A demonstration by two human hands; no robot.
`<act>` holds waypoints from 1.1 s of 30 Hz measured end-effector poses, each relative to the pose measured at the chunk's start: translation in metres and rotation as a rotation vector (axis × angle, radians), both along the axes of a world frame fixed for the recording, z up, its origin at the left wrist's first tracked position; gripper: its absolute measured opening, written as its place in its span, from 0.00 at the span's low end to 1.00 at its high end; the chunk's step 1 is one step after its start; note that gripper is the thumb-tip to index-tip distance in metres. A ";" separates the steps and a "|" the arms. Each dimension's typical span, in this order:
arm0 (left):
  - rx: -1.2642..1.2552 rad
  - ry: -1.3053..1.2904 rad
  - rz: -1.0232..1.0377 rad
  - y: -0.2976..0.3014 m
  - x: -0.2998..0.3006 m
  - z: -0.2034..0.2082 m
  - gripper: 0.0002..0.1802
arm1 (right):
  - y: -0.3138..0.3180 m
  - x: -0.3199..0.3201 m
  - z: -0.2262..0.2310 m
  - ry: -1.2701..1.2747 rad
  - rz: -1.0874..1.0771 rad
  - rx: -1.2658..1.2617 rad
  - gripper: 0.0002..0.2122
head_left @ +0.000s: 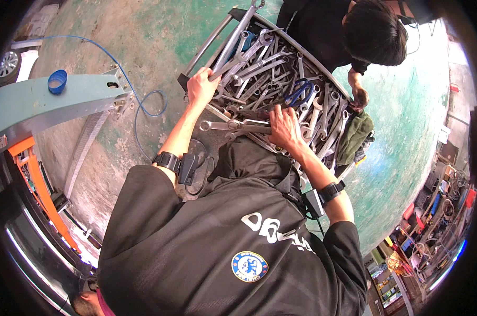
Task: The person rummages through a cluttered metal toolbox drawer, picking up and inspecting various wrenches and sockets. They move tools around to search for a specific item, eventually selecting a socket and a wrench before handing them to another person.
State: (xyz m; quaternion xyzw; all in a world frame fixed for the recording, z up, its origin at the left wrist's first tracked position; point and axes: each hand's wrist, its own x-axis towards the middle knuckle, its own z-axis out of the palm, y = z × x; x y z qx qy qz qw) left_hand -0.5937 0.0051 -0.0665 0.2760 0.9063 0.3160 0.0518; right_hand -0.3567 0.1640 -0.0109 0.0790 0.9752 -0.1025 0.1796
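A metal drawer tray (307,46) is heaped with combination wrenches of several sizes. At its left side, my left hand (200,87) is closed around the end of a wrench (232,63), which slants up and away over the heap. By the near edge, my right hand (284,128) is curled around the right end of a long wrench (225,126) pointing left. Other wrenches lie close against it, and my fingers hide part of them. Blue-handled pliers (300,91) rest among the wrenches right of centre.
Across the tray is a person in black, one hand (359,98) by its right corner. A dark green cloth (355,137) hangs there. At left stand a grey lift arm (91,89) with a blue cup (57,82) and a blue hose (123,71). Cluttered shelves (438,226) fill the far right.
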 end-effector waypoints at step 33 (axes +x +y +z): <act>-0.057 0.018 -0.196 0.031 0.030 0.004 0.17 | 0.081 0.145 0.058 0.439 -0.528 -0.337 0.28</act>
